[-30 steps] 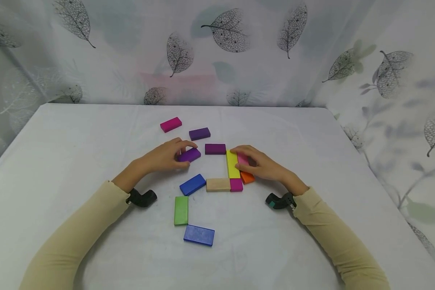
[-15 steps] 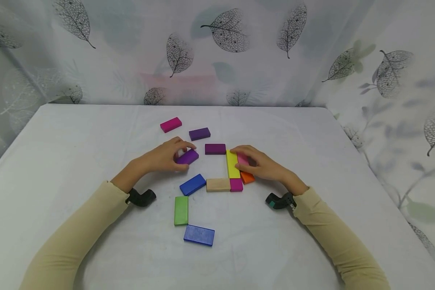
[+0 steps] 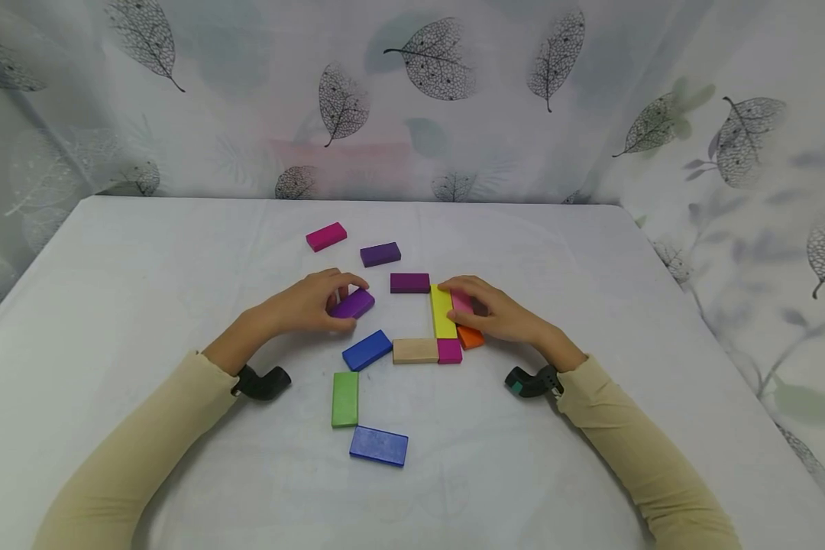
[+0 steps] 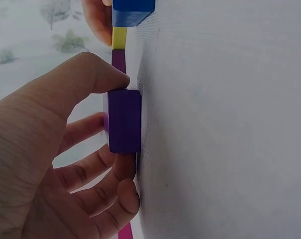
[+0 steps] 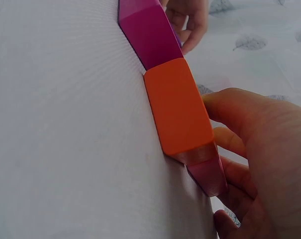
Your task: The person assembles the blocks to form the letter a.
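Observation:
My left hand (image 3: 309, 304) grips a purple block (image 3: 354, 304) between thumb and fingers, low over the white table; in the left wrist view the thumb presses one side of that purple block (image 4: 125, 121). The right hand (image 3: 498, 312) has its thumb and forefinger on the yellow block (image 3: 443, 313), with the pink block (image 3: 461, 302) partly under its fingers. An orange block (image 3: 470, 338) lies beside the yellow one, and shows large next to the right hand (image 5: 259, 144) in the right wrist view. A magenta block (image 3: 450, 351) touches the yellow block's near end.
A dark purple block (image 3: 409, 283) lies at the yellow block's far end, a wooden block (image 3: 415, 351) left of the magenta one. Blue (image 3: 367, 351), green (image 3: 345, 399) and another blue block (image 3: 379, 446) lie nearer. Violet (image 3: 380, 254) and pink-red (image 3: 326, 237) blocks lie farther back.
The left hand has drawn slightly left and toward the near side with the purple block in its grip. The right hand and the other blocks keep their places.

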`<state>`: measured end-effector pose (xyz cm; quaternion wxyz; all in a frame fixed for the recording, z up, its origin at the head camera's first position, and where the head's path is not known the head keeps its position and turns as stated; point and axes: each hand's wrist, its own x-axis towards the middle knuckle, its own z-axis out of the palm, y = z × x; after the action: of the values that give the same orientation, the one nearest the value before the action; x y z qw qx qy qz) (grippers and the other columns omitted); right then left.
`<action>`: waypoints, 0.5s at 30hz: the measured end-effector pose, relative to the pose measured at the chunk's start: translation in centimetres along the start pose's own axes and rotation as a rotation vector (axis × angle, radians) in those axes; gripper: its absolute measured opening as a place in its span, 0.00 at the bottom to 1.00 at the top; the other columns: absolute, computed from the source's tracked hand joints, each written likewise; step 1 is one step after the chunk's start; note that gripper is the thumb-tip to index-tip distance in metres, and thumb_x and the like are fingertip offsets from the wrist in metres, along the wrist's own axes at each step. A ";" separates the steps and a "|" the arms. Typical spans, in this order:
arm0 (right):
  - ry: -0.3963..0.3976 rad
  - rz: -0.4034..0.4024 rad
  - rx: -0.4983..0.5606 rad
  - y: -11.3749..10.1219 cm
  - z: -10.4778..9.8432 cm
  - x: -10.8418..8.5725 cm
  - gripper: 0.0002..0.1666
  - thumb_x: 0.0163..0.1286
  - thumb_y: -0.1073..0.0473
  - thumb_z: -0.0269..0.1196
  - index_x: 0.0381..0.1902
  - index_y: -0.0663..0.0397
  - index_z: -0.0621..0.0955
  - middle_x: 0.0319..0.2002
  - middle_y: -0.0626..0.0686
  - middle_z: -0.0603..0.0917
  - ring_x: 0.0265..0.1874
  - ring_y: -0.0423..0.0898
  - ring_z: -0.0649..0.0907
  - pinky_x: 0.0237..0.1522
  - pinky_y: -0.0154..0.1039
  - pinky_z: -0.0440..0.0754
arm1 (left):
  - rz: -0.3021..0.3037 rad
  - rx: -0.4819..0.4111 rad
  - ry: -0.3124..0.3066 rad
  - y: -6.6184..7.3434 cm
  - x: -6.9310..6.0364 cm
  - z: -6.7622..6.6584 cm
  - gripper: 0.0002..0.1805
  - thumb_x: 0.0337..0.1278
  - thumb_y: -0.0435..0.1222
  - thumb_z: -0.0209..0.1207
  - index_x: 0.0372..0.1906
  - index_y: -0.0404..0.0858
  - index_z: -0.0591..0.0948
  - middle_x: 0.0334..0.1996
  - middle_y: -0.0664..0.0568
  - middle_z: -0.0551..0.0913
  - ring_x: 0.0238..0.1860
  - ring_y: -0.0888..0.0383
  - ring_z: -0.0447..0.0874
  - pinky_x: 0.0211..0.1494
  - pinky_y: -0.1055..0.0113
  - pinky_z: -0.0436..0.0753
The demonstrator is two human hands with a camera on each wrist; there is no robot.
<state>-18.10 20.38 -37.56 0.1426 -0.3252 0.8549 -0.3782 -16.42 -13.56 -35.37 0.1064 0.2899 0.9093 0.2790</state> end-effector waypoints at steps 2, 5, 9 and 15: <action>-0.001 0.002 -0.001 0.0 0.0 0.0 0.31 0.70 0.58 0.62 0.69 0.55 0.69 0.69 0.59 0.65 0.70 0.57 0.62 0.70 0.59 0.58 | 0.002 0.000 0.003 0.1 -0.2 0.0 0.32 0.49 0.38 0.69 0.62 0.38 0.74 0.39 0.47 0.76 0.38 0.53 0.74 0.42 0.62 0.77; -0.001 0.001 -0.002 0.0 0.0 0.0 0.31 0.70 0.58 0.62 0.69 0.55 0.69 0.69 0.59 0.65 0.70 0.57 0.62 0.70 0.59 0.58 | -0.001 -0.001 0.007 0.2 -0.3 0.1 0.32 0.49 0.38 0.69 0.62 0.38 0.74 0.39 0.47 0.76 0.39 0.53 0.74 0.42 0.62 0.77; 0.000 -0.002 -0.002 0.0 0.0 0.0 0.30 0.70 0.59 0.62 0.68 0.55 0.69 0.69 0.59 0.66 0.69 0.56 0.63 0.70 0.59 0.58 | -0.005 -0.003 0.012 0.4 -0.5 0.2 0.32 0.49 0.37 0.69 0.62 0.38 0.74 0.39 0.47 0.76 0.39 0.53 0.74 0.42 0.63 0.77; 0.003 -0.001 -0.007 0.0 0.0 0.0 0.31 0.70 0.59 0.62 0.69 0.55 0.69 0.69 0.59 0.66 0.69 0.56 0.63 0.70 0.59 0.58 | 0.006 0.002 0.015 0.4 -0.7 0.4 0.31 0.50 0.37 0.68 0.62 0.38 0.74 0.39 0.47 0.76 0.39 0.53 0.74 0.42 0.63 0.77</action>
<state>-18.06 20.40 -37.58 0.1400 -0.3254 0.8563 -0.3759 -15.52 -13.56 -35.41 0.0984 0.2907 0.9094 0.2807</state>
